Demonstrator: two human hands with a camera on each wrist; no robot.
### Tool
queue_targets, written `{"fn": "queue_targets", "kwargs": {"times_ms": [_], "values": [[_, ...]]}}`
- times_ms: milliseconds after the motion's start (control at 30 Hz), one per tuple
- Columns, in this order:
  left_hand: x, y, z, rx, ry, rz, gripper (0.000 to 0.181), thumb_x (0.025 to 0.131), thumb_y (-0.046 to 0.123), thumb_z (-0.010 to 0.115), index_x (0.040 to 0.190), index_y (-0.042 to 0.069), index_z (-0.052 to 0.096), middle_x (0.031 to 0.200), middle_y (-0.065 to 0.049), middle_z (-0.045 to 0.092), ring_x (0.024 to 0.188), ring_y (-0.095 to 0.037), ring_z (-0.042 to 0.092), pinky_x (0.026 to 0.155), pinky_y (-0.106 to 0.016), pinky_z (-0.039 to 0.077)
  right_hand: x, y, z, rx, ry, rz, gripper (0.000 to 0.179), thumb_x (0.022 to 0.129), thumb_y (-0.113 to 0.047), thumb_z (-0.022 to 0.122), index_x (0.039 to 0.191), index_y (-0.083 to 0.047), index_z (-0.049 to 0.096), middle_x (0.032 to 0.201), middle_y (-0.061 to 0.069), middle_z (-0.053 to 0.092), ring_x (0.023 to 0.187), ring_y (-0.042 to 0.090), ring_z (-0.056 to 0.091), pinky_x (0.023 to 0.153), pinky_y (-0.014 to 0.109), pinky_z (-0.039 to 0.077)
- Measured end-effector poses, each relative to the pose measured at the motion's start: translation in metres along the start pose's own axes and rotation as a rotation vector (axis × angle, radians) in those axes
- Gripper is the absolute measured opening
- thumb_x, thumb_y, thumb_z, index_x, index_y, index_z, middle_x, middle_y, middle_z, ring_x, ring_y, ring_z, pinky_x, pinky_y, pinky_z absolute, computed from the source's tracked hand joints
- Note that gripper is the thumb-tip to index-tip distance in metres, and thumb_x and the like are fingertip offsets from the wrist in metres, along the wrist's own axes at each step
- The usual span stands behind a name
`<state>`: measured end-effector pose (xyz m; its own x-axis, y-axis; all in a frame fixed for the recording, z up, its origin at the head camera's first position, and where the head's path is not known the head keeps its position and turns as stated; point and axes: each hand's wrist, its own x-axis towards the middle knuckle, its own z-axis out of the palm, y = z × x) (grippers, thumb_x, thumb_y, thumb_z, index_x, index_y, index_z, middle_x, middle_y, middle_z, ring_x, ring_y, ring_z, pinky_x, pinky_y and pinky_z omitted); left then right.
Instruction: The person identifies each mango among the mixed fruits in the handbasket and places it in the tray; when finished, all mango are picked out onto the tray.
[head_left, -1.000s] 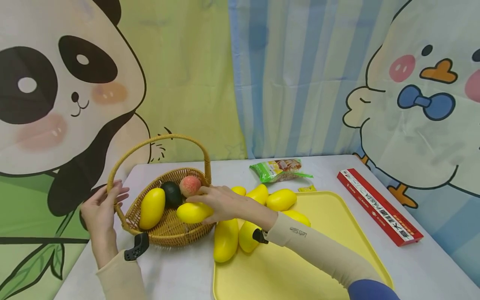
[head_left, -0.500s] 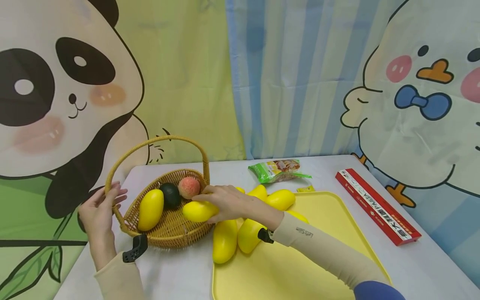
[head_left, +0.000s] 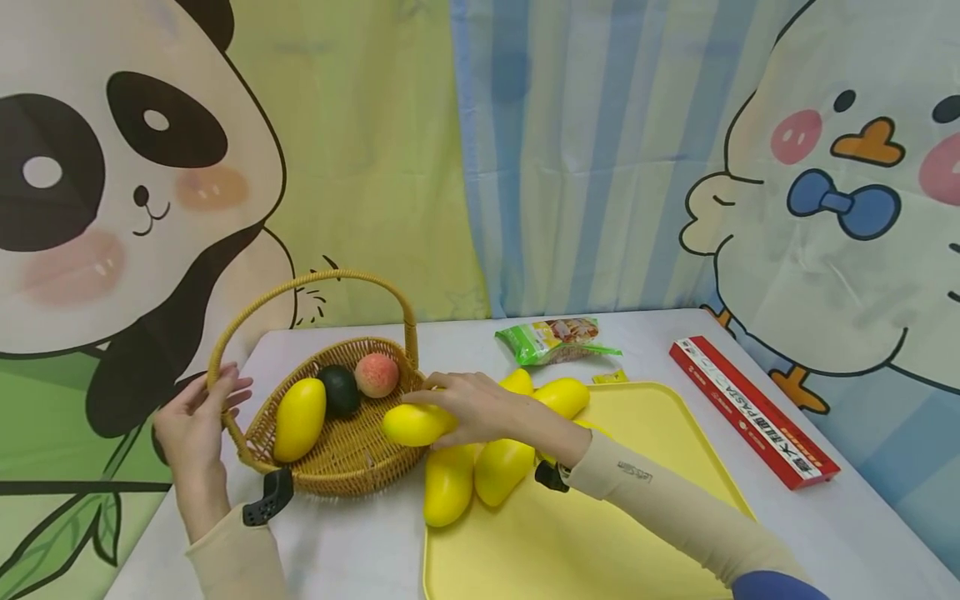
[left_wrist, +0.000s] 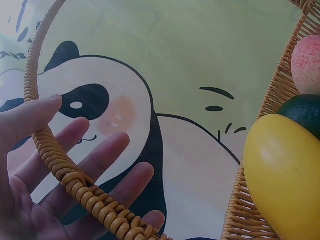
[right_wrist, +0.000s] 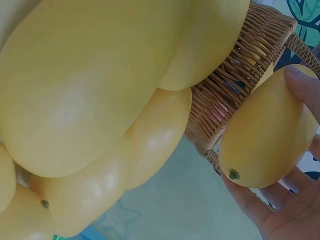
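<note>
My left hand (head_left: 193, 421) holds the arched handle (left_wrist: 70, 180) of the wicker basket (head_left: 360, 483), which passes between thumb and fingers; the fingers are only loosely bent. My right hand (head_left: 480, 408) grips a yellow mango (head_left: 416, 426) by its sides, over the basket's right rim. In the right wrist view, thumb and fingers lie round this mango (right_wrist: 270, 130). Inside the basket are another mango (head_left: 300, 419), a dark green avocado-like fruit (head_left: 339, 391) and a pink peach (head_left: 377, 375). Several mangoes (head_left: 448, 492) crowd the tray's left side, partly hidden by my right hand and forearm.
The yellow tray (head_left: 600, 533) lies right of the basket on a white-covered table (head_left: 337, 550). Behind it are a green food packet (head_left: 555, 341) and a small yellow sachet (head_left: 609, 377). A red pasta box (head_left: 753, 412) lies at the right. Printed curtains hang behind.
My right hand has moved to the right with the mango, from over the basket's inside to its right rim. The left hand stays at the handle.
</note>
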<state>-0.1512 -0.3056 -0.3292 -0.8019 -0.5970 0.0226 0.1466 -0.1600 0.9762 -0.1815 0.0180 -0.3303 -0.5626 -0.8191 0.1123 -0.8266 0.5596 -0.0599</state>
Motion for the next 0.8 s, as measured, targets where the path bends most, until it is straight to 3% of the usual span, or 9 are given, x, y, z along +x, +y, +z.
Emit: {"fn": "queue_targets", "kwargs": {"times_ms": [267, 800], "values": [[-0.001, 0.0, 0.0, 0.007, 0.001, -0.004, 0.033, 0.08, 0.033, 0.077, 0.106, 0.013, 0.074, 0.072, 0.011, 0.072, 0.065, -0.006, 0.069, 0.065, -0.014, 0.048, -0.014, 0.004, 0.0, -0.016, 0.01, 0.012, 0.067, 0.081, -0.042, 0.075, 0.14, -0.024, 0.049, 0.123, 0.003, 0.057, 0.095, 0.016, 0.06, 0.072, 0.029, 0.05], [0.0, 0.0, 0.0, 0.016, 0.006, -0.002, 0.037, 0.08, 0.033, 0.077, 0.109, 0.011, 0.073, 0.074, 0.009, 0.072, 0.066, -0.006, 0.069, 0.066, -0.015, 0.048, -0.04, 0.022, -0.001, 0.02, 0.031, 0.082, 0.065, 0.08, -0.038, 0.077, 0.138, -0.024, 0.052, 0.127, 0.003, 0.056, 0.1, 0.018, 0.061, 0.081, 0.035, 0.051]]}}
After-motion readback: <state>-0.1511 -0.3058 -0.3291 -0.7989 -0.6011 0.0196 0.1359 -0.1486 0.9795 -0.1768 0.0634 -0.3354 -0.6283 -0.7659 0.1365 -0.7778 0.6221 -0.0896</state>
